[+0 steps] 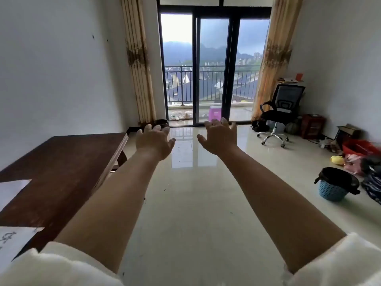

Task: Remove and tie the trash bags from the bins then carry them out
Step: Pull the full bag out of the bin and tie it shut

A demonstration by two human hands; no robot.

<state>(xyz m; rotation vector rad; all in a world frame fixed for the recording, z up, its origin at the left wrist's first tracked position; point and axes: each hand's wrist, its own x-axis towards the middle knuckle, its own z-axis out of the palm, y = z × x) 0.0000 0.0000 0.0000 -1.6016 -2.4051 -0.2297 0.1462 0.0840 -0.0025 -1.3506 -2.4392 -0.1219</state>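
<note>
Both forearms reach straight out toward 12 o'clock, bare from the pushed-up white sleeves [51,263] that are cut off by the bottom edge. The left hand [153,142] and the right hand [219,139] hover side by side over the floor, backs to the camera, fingers spread and relaxed, holding nothing; the palms are hidden.

The task's thing sits at about 4 o'clock: a small blue basket bin [332,190] on the floor, lined with a black trash bag [336,179] whose edge folds over the rim. What lies inside the bag cannot be seen. Just beside it, toward 3 o'clock, a pile of clutter is cut off by the right edge: a red basin [359,147], a yellow soft object [337,159], pinkish and dark bundles too blurred to name.

At 8 o'clock a white sheet of paper [12,242] on the dark wooden table [61,174] carries handwritten characters, only partly in view and not readable. A second sheet lies above it, also cropped.

The floor [195,203] is glossy pale tile that mirrors the window light. White walls flank a dark-framed sliding glass door [214,69] at 12 o'clock, with patterned yellowish curtains [138,58] either side, a balcony railing, rooftops and hills beyond. A black mesh office chair [278,112] stands at 2 o'clock.
</note>
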